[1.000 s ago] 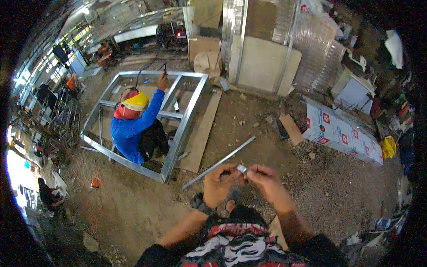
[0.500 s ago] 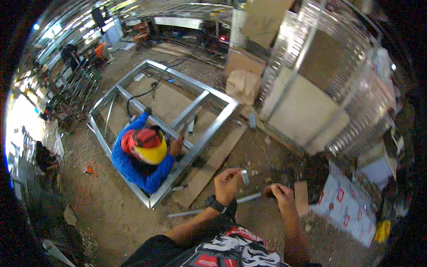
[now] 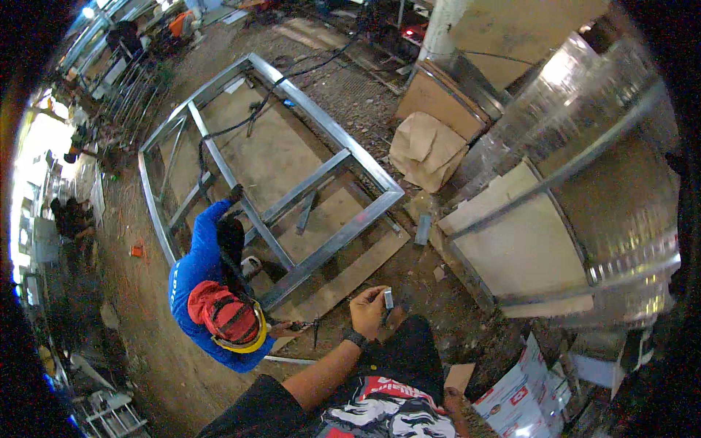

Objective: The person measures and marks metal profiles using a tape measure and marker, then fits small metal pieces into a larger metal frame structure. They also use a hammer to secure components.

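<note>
My left hand [image 3: 367, 315], with a dark watch at the wrist, pinches a short piece of shiny metal [image 3: 388, 298] just right of the large metal frame's near corner. Low at the picture's edge is my right hand [image 3: 454, 401], beside my body; it is dim, and its fingers and anything in them cannot be made out. The rectangular frame of silvery metal bars [image 3: 343, 230] lies on the ground ahead. At its near left side a co-worker [image 3: 226, 314] in a blue top, red head covering and yellow visor bends down, a dark thin tool [image 3: 316, 330] by one hand.
Flat brown boards [image 3: 350, 274] lie under and beside the frame. A black cable [image 3: 255, 109] runs across it. On the right lean clear sheeting and panels [image 3: 518, 233], with a crumpled brown paper bag [image 3: 427, 151] near them. A printed white sack [image 3: 522, 394] stands lower right.
My view has shifted. My right hand has dropped from in front of me to my side. My left hand still holds the metal piece. The co-worker has moved back and down along the frame's near side.
</note>
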{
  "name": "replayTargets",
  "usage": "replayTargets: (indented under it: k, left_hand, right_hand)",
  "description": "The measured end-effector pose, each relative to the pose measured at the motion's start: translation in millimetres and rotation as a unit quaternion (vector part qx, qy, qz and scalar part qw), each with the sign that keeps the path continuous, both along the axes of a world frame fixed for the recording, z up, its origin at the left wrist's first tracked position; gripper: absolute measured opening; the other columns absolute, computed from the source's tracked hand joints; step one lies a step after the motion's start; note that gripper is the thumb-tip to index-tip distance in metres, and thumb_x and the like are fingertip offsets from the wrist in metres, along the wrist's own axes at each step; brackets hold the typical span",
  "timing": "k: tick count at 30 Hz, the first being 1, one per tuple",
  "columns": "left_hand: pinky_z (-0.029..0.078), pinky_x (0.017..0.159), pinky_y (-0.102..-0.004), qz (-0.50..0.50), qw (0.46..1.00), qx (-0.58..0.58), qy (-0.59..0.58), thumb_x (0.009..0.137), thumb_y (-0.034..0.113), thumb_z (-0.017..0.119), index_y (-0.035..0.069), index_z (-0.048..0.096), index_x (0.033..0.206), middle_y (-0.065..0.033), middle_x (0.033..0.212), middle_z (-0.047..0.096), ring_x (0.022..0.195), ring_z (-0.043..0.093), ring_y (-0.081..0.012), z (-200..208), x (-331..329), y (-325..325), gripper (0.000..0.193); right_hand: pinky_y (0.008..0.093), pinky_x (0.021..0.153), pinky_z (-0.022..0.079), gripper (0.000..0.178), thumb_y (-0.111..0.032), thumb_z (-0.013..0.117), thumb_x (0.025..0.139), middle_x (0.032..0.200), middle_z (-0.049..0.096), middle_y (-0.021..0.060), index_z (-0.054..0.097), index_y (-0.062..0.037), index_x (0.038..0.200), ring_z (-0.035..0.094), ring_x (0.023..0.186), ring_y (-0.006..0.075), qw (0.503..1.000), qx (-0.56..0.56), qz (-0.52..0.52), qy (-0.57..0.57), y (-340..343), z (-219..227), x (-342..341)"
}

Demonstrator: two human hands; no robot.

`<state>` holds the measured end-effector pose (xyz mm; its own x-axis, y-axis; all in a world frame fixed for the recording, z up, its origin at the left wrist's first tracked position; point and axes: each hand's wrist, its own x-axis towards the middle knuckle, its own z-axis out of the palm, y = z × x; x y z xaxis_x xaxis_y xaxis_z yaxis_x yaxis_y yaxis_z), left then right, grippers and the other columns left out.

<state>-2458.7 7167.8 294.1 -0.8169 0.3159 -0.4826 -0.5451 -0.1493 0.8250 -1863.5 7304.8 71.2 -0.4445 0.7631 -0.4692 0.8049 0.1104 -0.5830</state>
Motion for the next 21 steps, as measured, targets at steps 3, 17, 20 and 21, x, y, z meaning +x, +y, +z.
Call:
replayTargets:
  k: [3,17,20,21]
  left_hand:
    - [0.055,0.073,-0.0262,0.013,0.994,-0.095,0.051,0.102,0.01,0.069,0.0,0.078,0.111,-0.0037,0.097,0.076,0.082,0.068,-0.0093,-21.6,-41.2,55.9,0.016]
    - [0.053,0.071,-0.0255,0.241,0.955,-0.145,-0.094,0.1,0.006,0.07,-0.001,0.078,0.11,-0.0025,0.096,0.076,0.079,0.066,-0.0089,-131.3,-199.9,176.7,0.015]
    - [0.053,0.069,-0.0257,0.299,0.948,-0.107,-0.016,0.1,0.005,0.069,-0.001,0.078,0.11,-0.0031,0.095,0.075,0.075,0.065,-0.0096,-176.6,-235.9,172.5,0.015]
    - [0.053,0.068,-0.0258,0.299,0.946,-0.115,-0.049,0.1,0.006,0.068,-0.001,0.078,0.11,-0.003,0.094,0.075,0.074,0.065,-0.0098,-184.9,-250.9,179.2,0.015]
  right_hand:
    - [0.0456,0.074,0.058,0.031,-0.022,0.072,0.094,0.109,0.074,0.0214,0.07,0.0011,0.115,0.069,0.078,0.0324,0.977,-0.023,0.208,-0.046,63.4,-29.8,2.4]
    - [0.0332,0.059,0.051,0.023,-0.023,0.062,0.105,0.083,0.068,0.0081,0.069,-0.0009,0.108,0.064,0.068,0.0167,0.982,-0.177,0.063,0.021,407.4,89.3,-558.6]
    - [0.0333,0.064,0.053,0.025,-0.025,0.063,0.106,0.083,0.07,0.0066,0.07,-0.0017,0.11,0.065,0.072,0.0151,0.962,-0.203,0.178,0.036,393.1,23.6,-588.8]
    - [0.0324,0.066,0.053,0.025,-0.025,0.063,0.106,0.083,0.069,0.0055,0.07,-0.0013,0.111,0.066,0.074,0.0146,0.958,-0.11,0.265,0.01,376.5,29.9,-597.9]
